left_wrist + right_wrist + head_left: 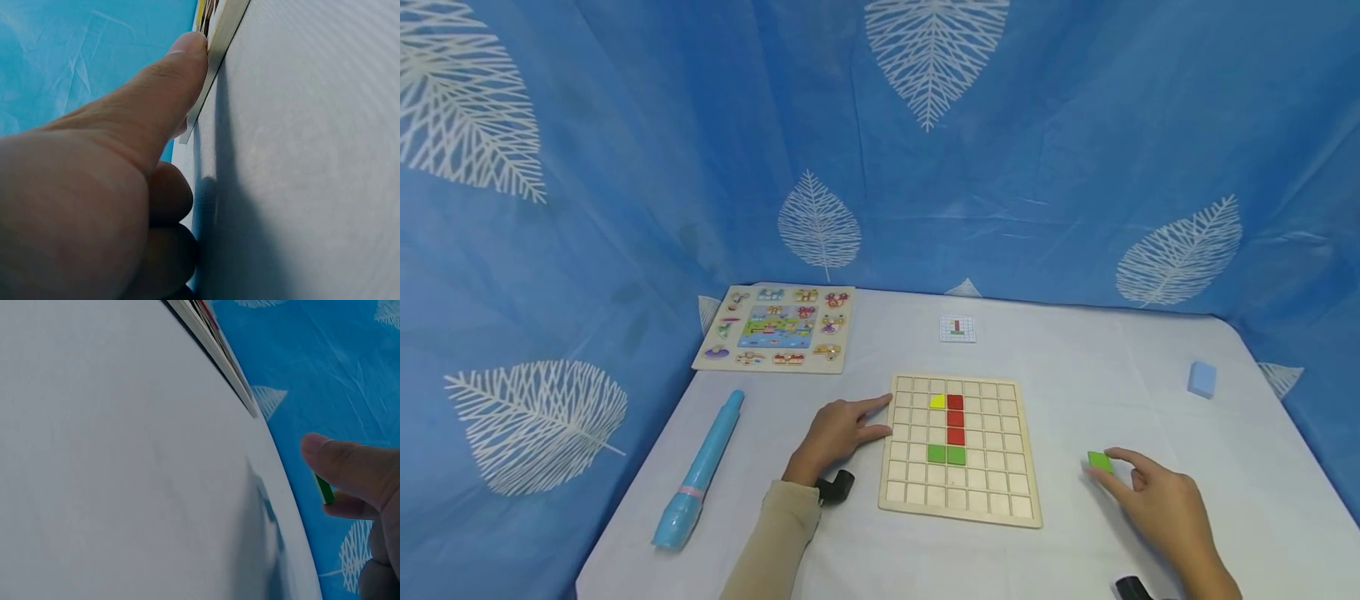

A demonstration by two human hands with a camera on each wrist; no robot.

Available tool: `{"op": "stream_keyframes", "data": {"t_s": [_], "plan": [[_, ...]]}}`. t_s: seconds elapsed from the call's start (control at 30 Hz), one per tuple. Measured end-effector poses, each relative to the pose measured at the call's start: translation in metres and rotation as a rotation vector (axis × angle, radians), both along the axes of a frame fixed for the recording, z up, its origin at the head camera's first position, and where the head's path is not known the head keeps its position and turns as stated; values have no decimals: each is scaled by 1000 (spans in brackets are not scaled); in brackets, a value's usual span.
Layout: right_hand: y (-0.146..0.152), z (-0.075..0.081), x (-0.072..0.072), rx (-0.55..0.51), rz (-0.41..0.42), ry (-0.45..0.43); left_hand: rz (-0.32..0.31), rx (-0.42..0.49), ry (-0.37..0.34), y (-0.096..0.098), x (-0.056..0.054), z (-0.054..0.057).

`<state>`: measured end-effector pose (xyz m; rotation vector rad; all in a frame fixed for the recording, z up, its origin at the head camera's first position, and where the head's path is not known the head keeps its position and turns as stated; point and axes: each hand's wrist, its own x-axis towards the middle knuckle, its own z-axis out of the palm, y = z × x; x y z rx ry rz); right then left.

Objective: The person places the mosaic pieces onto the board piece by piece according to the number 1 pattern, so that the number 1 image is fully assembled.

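Note:
A wooden grid board (925, 492) lies on the table, with three red squares (955, 418), two green squares (947, 454) and a yellow piece (937, 402) with a cut corner in its cells. My left hand (835, 433) touches the board's left edge with thumb and index finger spread apart; in the left wrist view the thumb (169, 75) meets the rim and other fingers are bent below. To the right of the board, my right hand (1165, 500) pinches a green square tile (1100, 462) between thumb and index finger, held above the table. The tile's edge (323, 487) shows in the right wrist view.
A small pattern card (957, 328) lies behind the board. A picture puzzle (847, 333) sits at the back left, a blue flared tube (707, 454) at the left. Far right is a light blue block (1202, 379). Blue curtain (1037, 167) borders the table.

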<state>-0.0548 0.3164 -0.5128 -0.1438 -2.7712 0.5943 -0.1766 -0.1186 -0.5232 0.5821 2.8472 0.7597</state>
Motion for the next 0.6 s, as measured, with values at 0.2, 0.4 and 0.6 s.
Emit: {"op": "stream_keyframes", "data": {"t_s": [0.2,0.4,0.6], "plan": [[-16,1,-6,-16,24,30,3,1,5,0,0,0],[-29,2,-12,-3,81,91,3,8,1,0,2,1],[-44,2,-17,-9,114,67,6,11,6,1,2,2]]}}
